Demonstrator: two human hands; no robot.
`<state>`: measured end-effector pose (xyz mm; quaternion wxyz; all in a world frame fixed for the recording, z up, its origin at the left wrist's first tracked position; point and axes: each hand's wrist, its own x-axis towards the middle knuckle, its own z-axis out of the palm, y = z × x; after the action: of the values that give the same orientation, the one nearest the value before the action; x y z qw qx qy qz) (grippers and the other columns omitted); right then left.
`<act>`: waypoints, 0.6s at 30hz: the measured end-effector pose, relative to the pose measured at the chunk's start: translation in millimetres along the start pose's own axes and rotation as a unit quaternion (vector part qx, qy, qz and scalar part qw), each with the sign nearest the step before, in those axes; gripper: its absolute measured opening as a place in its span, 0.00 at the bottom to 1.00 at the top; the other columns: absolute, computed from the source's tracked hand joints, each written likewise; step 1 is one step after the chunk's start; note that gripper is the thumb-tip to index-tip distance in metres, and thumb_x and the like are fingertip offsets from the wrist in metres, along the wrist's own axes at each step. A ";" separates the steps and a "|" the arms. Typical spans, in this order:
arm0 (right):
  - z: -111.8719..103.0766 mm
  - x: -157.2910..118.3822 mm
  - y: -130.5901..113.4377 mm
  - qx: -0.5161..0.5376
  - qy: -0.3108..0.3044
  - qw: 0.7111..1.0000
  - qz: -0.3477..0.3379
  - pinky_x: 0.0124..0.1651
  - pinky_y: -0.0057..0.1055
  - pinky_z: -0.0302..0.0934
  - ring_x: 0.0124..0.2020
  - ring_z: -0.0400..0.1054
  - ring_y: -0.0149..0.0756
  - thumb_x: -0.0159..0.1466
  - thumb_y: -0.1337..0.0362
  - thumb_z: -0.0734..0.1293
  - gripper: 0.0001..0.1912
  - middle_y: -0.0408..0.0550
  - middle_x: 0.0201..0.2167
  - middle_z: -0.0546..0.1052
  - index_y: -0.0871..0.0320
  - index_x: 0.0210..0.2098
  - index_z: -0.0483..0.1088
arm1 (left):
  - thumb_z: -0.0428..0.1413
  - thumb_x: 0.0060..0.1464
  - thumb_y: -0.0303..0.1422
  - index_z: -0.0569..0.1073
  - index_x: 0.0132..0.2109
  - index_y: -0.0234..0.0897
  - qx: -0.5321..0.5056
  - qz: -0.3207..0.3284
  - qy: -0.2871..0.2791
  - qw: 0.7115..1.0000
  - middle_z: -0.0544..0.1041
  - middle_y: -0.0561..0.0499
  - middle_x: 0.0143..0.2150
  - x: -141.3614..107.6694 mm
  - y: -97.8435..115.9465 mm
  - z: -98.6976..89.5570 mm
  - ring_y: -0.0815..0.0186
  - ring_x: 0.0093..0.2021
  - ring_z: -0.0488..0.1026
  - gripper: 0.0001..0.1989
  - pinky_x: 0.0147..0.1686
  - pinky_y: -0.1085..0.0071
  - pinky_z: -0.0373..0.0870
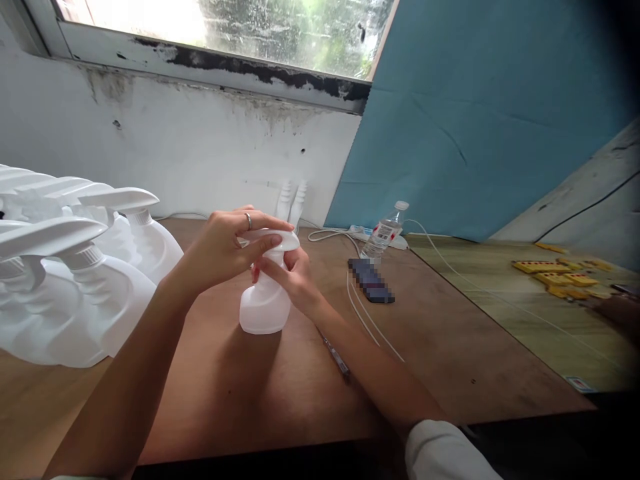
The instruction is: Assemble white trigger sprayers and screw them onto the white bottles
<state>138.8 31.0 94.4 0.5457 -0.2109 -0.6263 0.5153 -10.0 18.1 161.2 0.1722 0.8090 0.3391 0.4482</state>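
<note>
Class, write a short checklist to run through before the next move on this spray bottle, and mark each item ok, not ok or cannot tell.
1. Spray bottle upright on the table: ok.
2. Left hand on the trigger head: ok.
3. Right hand gripping the neck: ok.
4. Head fully screwed down: cannot tell, fingers cover the collar.
5. Finished bottles apart from the one held: ok.
6. Pen lying clear of the base: ok.

— Where do the hands sit?
— Both meet at the spray bottle. The left hand arches over its top, fingers curled, forearm rising from lower left.
— And the other?
— The right hand grips its neck from the right, wrist bent.
</note>
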 end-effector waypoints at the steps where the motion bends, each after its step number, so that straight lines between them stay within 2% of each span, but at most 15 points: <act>1: -0.1 -0.1 0.0 -0.015 0.010 1.000 0.004 0.28 0.30 0.63 0.23 0.68 0.32 0.54 0.51 0.73 0.21 0.40 0.23 0.71 0.56 0.38 0.63 | 0.57 0.57 0.37 0.79 0.46 0.44 0.003 -0.003 -0.004 1.000 0.78 0.50 0.39 -0.1 0.4 -0.1 0.71 0.29 0.73 0.11 0.26 0.78 0.71; 5: -0.3 -1.1 -0.7 0.000 -0.010 1.000 -0.001 0.30 0.32 0.66 0.25 0.70 0.33 0.55 0.46 0.70 0.23 0.41 0.25 0.73 0.56 0.40 0.63 | 0.56 0.57 0.37 0.78 0.45 0.44 0.028 -0.005 -0.007 1.000 0.79 0.53 0.41 0.0 2.9 0.3 0.71 0.32 0.75 0.10 0.29 0.79 0.71; 9: -1.6 -3.2 -0.6 -0.026 0.023 0.999 0.002 0.27 0.30 0.64 0.23 0.68 0.31 0.55 0.51 0.72 0.22 0.40 0.23 0.72 0.56 0.40 0.64 | 0.56 0.57 0.37 0.78 0.45 0.44 0.049 0.000 -0.005 0.999 0.79 0.53 0.42 -0.2 4.7 0.6 0.71 0.32 0.76 0.10 0.30 0.79 0.72; 14: -5.7 -5.3 3.9 0.033 -0.027 0.999 -0.014 0.34 0.34 0.69 0.29 0.72 0.35 0.57 0.49 0.70 0.20 0.46 0.30 0.74 0.57 0.39 0.65 | 0.55 0.58 0.36 0.77 0.45 0.43 0.055 0.002 -0.008 0.998 0.80 0.53 0.42 -0.6 4.8 -0.6 0.72 0.30 0.76 0.10 0.30 0.78 0.72; 18: -2.0 -4.2 4.4 0.013 0.024 1.000 -0.009 0.29 0.32 0.68 0.25 0.70 0.33 0.54 0.51 0.72 0.23 0.42 0.25 0.73 0.57 0.40 0.63 | 0.56 0.57 0.36 0.77 0.45 0.43 0.050 -0.003 -0.010 0.999 0.80 0.53 0.43 -0.4 6.0 -0.8 0.70 0.34 0.77 0.10 0.33 0.77 0.73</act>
<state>140.6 30.0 88.4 0.5682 -0.2106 -0.6083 0.5126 -8.4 13.5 164.9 0.1360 0.8200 0.3619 0.4220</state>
